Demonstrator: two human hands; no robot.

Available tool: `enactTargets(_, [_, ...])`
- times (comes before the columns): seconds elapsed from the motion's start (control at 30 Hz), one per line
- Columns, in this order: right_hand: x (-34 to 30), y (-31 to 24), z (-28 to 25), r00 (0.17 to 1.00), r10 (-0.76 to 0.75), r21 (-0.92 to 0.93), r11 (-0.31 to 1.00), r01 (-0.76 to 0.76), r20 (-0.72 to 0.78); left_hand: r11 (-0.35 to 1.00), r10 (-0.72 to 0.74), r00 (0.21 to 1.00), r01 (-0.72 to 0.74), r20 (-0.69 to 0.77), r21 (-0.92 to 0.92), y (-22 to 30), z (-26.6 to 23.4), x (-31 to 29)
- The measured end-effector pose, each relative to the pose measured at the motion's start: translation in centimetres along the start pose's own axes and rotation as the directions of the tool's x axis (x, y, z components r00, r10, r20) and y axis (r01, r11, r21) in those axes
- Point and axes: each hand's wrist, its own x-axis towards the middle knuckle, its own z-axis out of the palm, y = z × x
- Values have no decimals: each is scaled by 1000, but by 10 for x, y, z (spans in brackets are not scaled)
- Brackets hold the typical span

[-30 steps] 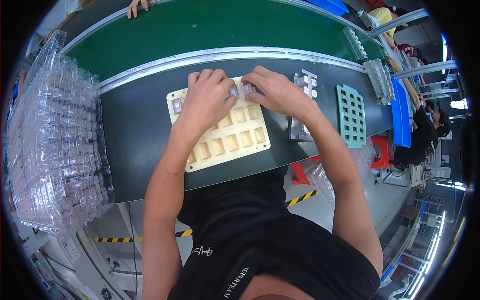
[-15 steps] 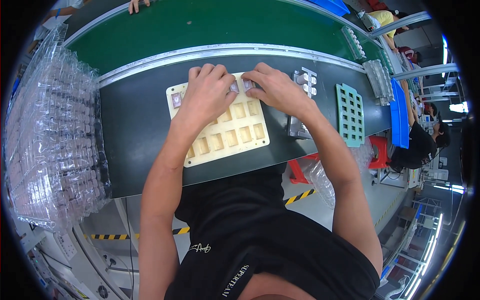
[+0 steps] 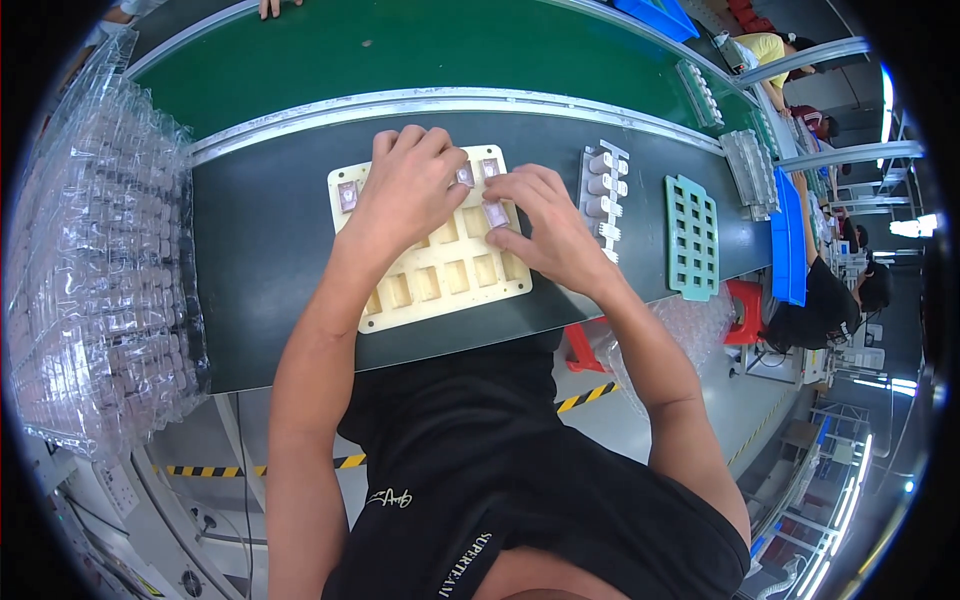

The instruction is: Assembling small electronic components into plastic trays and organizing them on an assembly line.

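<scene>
A cream tray (image 3: pixel 445 298) with rows of rectangular pockets lies on the dark bench. My left hand (image 3: pixel 412 190) reaches over its far rows, fingers curled round a small clear pinkish block (image 3: pixel 464 175) at the far row. Between the thumb and fingers of my right hand (image 3: pixel 545 225) is another clear pinkish block (image 3: pixel 495 213), at the second row's right end. Similar blocks sit in the far row, one at the left corner (image 3: pixel 347 196) and one at the right (image 3: pixel 490 166). My left hand and forearm hide part of the tray.
Stacked clear plastic trays (image 3: pixel 105 260) stand at the left. Right of my hand are a rack of white parts (image 3: pixel 603 190), a green slotted tray (image 3: pixel 692 240) and a blue bin (image 3: pixel 789 240). Beyond the metal rail (image 3: pixel 450 100) runs a green belt (image 3: pixel 430 50); another person's hand (image 3: pixel 278 8) rests at its far edge.
My right hand has moved nearer, from the far row to the second row, where a block now shows in its fingers. A block stays in the far right pocket. My left hand has hardly moved.
</scene>
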Motion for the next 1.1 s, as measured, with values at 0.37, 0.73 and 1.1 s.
enactTargets(0.37, [-3,2,-7,1000,15,-18,1000,-14,28,1000,7,1000,-6,-14,11,-1,0,0])
enactTargets(0.73, [-12,0,5,997,-31,-170,985,19,-71,999,39,998,-38,-51,30,0,3,-1])
enactTargets(1.1, [-51,35,-44,893,281,11,955,-297,-350,998,67,992,-67,-107,2,7,-6,2])
